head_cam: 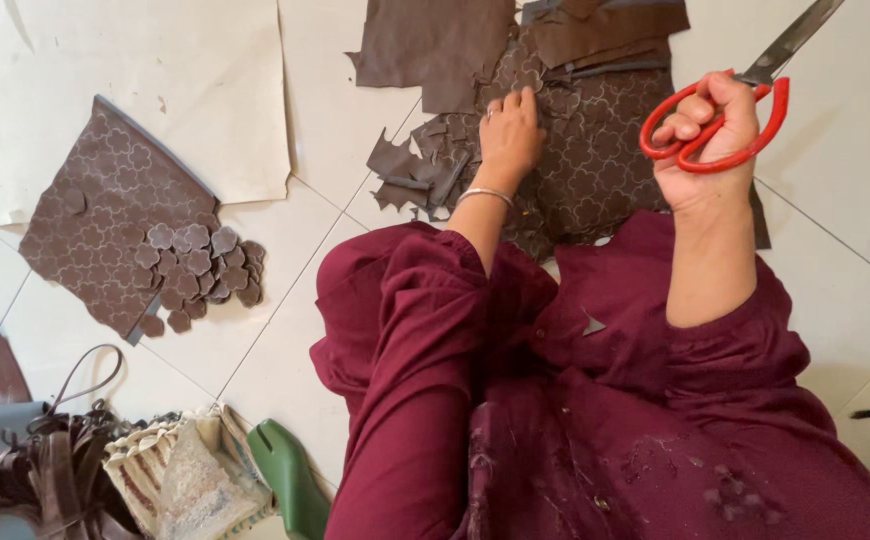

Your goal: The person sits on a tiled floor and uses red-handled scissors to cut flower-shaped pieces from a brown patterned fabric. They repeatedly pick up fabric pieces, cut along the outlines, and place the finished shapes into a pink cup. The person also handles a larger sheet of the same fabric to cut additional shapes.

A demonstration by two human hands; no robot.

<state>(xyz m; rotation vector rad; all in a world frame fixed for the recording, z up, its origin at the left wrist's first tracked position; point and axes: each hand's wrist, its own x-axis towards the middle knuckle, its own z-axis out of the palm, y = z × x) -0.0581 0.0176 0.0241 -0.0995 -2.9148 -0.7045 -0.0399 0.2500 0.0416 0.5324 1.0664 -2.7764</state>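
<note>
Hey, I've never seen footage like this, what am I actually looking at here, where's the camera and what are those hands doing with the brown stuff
There is one picture, taken by a camera worn on a person's head, looking down at their own two hands. No machine is involved. The person sits on a pale tiled floor in dark red clothes.

The right hand holds a pair of scissors with red handles, fingers through the loops, blades pointing up and away. The left hand, with a bangle at the wrist, rests its fingertips on a brown sheet marked with flower outlines.

Around that sheet lie plain brown scraps. To the left, a second patterned piece lies partly on pale paper, with a pile of cut-out flower shapes at its edge. At bottom left are brown strips, a green object and a folded patterned cloth.
</note>
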